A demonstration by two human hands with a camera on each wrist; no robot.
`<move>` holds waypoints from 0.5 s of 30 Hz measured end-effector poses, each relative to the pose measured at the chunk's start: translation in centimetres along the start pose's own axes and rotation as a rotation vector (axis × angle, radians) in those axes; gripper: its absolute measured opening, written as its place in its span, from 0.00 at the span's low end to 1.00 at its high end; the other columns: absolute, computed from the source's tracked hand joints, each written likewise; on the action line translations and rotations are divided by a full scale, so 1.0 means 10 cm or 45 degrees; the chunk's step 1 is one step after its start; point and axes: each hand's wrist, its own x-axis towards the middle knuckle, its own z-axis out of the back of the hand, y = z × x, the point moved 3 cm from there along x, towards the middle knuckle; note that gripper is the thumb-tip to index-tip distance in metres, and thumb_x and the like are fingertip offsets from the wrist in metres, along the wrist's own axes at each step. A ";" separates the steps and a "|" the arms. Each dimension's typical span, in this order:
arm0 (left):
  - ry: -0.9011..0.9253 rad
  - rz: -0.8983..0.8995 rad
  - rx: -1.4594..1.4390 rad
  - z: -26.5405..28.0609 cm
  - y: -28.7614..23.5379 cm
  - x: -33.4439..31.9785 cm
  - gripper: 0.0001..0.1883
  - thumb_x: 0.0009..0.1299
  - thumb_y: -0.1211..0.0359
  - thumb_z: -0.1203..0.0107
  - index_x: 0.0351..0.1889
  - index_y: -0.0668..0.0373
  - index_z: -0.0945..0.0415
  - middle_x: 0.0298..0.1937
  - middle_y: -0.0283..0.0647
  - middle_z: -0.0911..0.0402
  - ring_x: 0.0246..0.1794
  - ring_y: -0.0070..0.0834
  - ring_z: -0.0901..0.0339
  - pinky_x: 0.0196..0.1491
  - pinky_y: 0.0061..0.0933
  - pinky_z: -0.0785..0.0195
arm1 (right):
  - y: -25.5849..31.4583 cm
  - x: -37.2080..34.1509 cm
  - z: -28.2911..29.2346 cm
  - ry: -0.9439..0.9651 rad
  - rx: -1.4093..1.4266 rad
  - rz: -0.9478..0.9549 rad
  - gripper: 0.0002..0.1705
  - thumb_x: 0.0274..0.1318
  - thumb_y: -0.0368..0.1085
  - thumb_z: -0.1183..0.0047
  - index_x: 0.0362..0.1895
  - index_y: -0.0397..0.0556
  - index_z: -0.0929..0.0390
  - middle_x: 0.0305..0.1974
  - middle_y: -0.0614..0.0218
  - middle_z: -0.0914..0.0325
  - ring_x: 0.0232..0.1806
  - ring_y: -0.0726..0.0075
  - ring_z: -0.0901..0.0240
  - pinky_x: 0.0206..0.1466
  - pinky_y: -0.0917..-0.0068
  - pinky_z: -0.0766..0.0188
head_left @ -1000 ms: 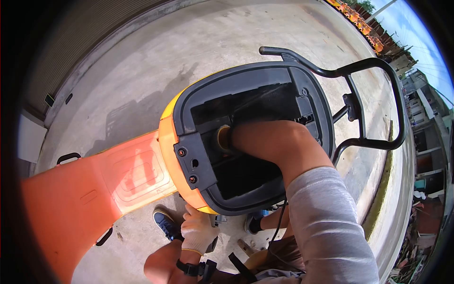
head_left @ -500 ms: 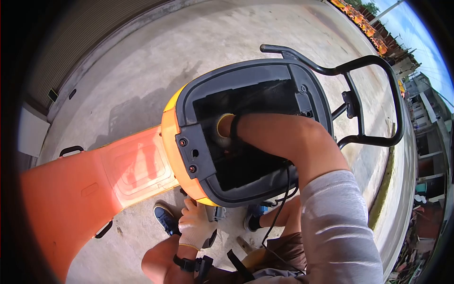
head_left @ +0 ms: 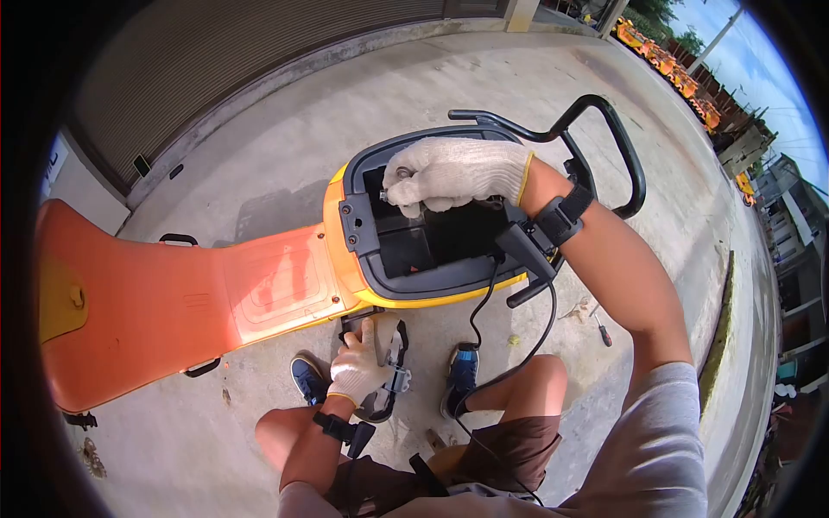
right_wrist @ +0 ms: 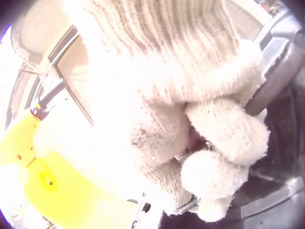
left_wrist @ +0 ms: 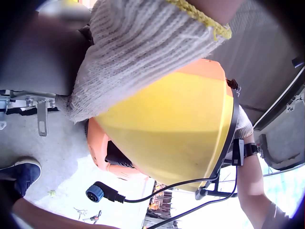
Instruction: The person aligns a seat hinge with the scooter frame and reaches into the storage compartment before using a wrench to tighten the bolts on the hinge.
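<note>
My gloved right hand (head_left: 458,175) is above the black compartment (head_left: 406,274) of the orange-and-yellow machine (head_left: 276,272). Its curled fingers pinch a small metal part (head_left: 385,197), whose threaded or coiled end (right_wrist: 188,206) pokes out below the glove in the right wrist view. Below the machine's near edge, my gloved left hand (head_left: 358,369) reaches up to a dark bar (head_left: 361,318), beside a silver metal bracket (head_left: 399,380). In the left wrist view the glove cuff (left_wrist: 128,57) hides the fingers, so their grip cannot be made out.
A black tubular handle (head_left: 623,147) rises at the machine's far right end. A cable with a blue-ringed connector (left_wrist: 94,193) hangs beside the yellow body. On the concrete floor lies a screwdriver (head_left: 605,335); both shoes (head_left: 464,367) stand near the machine.
My right hand has come up out of the compartment, a small metal part now showing in its fingers. The head view has shifted, showing more floor; my left hand remains below the machine's edge.
</note>
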 end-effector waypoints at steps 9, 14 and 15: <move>-0.234 0.076 -0.279 -0.25 0.04 -0.28 0.51 0.61 0.56 0.36 0.81 0.44 0.53 0.73 0.56 0.41 0.70 0.61 0.38 0.68 0.51 0.34 | -0.66 -1.79 -1.82 -0.310 2.173 0.361 0.14 0.59 0.31 0.60 0.48 0.42 0.28 0.40 0.54 0.24 0.21 0.77 0.36 0.16 0.83 0.45; -0.309 0.074 -0.252 -0.43 0.02 -0.52 0.51 0.60 0.57 0.36 0.81 0.43 0.54 0.74 0.56 0.43 0.72 0.60 0.40 0.70 0.51 0.37 | -0.88 -1.94 -2.65 -0.153 2.424 0.351 0.12 0.61 0.34 0.60 0.43 0.44 0.27 0.40 0.57 0.25 0.23 0.75 0.40 0.17 0.84 0.48; -0.334 0.071 -0.230 -0.47 0.02 -0.54 0.52 0.60 0.57 0.36 0.81 0.42 0.54 0.75 0.56 0.44 0.72 0.60 0.41 0.70 0.52 0.37 | -0.88 -1.93 -2.76 -0.132 2.599 0.340 0.11 0.62 0.35 0.59 0.42 0.44 0.27 0.40 0.58 0.26 0.22 0.75 0.43 0.17 0.84 0.49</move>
